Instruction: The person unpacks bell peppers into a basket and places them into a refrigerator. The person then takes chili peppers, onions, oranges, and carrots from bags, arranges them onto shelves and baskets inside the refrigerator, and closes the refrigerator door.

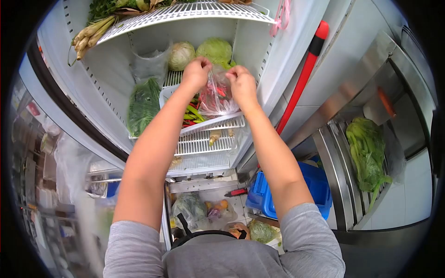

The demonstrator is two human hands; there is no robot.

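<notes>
A clear plastic bag of red chilies rests at the right end of a white basket on a fridge shelf. My left hand pinches the bag's top edge on the left. On its other side, the fingers of my right hand are closed on the rim. Loose green and red chilies lie in the basket beside the bag. Behind my hands sit a pale cabbage and a greener cabbage. Left of the basket is a bag of leafy greens.
Above hangs a white wire shelf with bundled roots jutting over its edge. A red pole leans right of the fridge. Blue containers and bagged vegetables are low down. Leafy greens lie on a metal rack at right.
</notes>
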